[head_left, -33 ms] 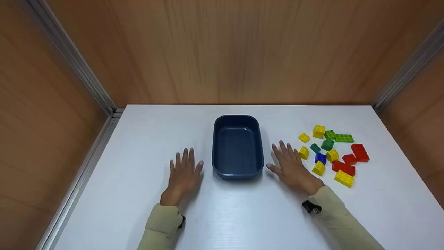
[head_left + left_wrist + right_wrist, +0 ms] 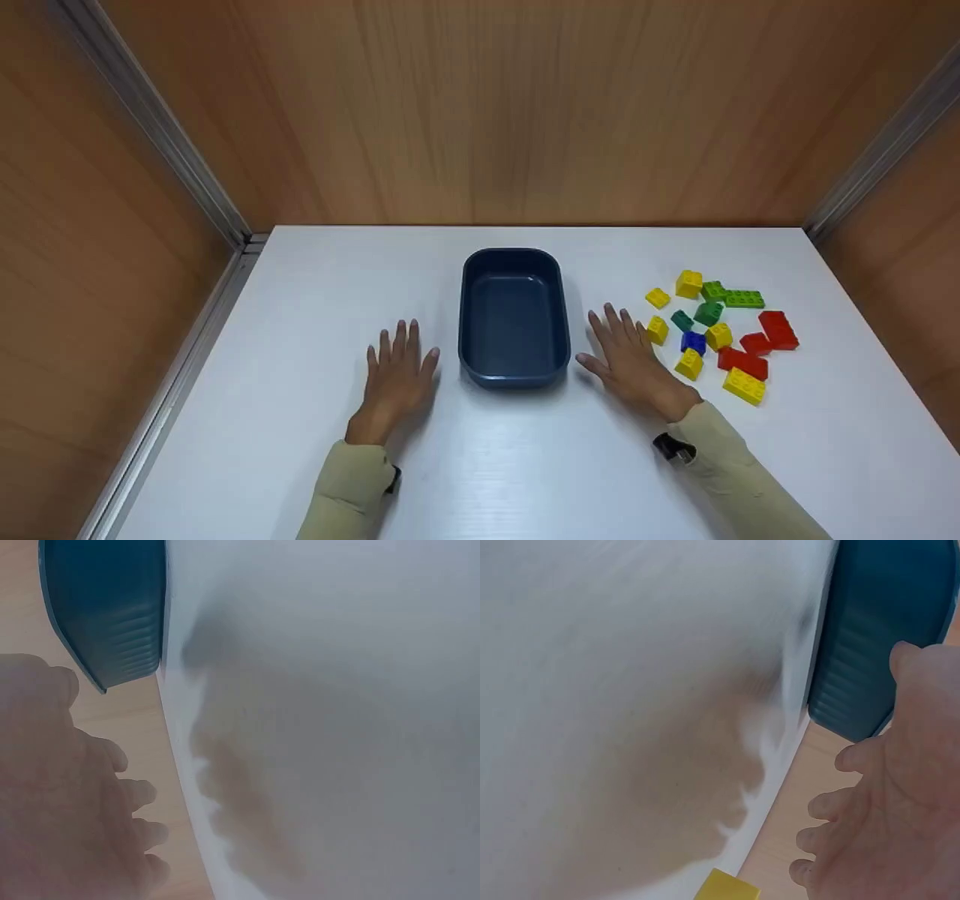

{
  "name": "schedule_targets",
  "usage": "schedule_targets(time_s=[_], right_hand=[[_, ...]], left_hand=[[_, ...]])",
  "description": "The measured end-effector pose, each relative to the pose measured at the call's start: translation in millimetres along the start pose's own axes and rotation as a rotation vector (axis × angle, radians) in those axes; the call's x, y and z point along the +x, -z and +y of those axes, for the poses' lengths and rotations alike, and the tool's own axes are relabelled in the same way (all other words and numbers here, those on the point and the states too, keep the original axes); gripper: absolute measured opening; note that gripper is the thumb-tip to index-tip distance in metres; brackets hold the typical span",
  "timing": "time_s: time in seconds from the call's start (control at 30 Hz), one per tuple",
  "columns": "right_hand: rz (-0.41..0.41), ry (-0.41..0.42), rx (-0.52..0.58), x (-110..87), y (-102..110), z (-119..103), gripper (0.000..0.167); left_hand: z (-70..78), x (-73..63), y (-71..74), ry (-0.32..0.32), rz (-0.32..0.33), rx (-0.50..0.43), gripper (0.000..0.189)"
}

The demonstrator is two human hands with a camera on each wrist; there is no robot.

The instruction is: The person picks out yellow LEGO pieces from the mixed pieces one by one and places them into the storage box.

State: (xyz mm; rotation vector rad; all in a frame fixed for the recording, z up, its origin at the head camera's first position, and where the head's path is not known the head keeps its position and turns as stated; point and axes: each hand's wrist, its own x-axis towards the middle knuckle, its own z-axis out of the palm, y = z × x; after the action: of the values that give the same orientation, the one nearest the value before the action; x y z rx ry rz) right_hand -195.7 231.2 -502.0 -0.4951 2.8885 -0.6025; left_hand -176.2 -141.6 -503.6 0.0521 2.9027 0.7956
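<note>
Between my two hands stands a dark blue rectangular tub (image 2: 513,379) with nothing inside it. My left hand (image 2: 395,386), palm down with spread, straight fingers, is left of the tub and apart from it. On the other side, my right hand (image 2: 631,367) is spread the same way and holds nothing. A yellow toy brick (image 2: 657,330) lies right beside its fingers. In the right wrist view a yellow brick (image 2: 726,886) shows at the bottom edge. The left wrist view has the ribbed side of the tub (image 2: 112,615) beyond the left hand (image 2: 60,787).
Right of my right hand lie several loose toy bricks, among them a blue brick (image 2: 694,343), a red brick (image 2: 778,330), a long green brick (image 2: 744,298) and a yellow brick (image 2: 745,385). Wooden panels (image 2: 510,112) enclose the white table (image 2: 480,465) at the back and sides.
</note>
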Motion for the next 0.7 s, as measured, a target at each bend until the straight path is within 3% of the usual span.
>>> schedule_targets(time_s=[0.2, 0.47, 0.7], right_hand=[[0.027, -0.006, -0.011, -2.2, 4.0, 0.0, 0.082], [0.125, -0.022, -0.084, -5.8, 8.2, 0.9, 0.076], [0.194, -0.052, -0.113, -12.8, 11.1, 8.4, 0.071]], left_hand=[[5.9, 1.1, 1.0, -0.002, 0.020, -0.077, 0.071], [18.2, 0.0, 4.4, 0.017, 0.005, -0.345, 0.076], [26.7, -3.5, 3.6, -0.058, 0.000, -0.414, 0.088]])
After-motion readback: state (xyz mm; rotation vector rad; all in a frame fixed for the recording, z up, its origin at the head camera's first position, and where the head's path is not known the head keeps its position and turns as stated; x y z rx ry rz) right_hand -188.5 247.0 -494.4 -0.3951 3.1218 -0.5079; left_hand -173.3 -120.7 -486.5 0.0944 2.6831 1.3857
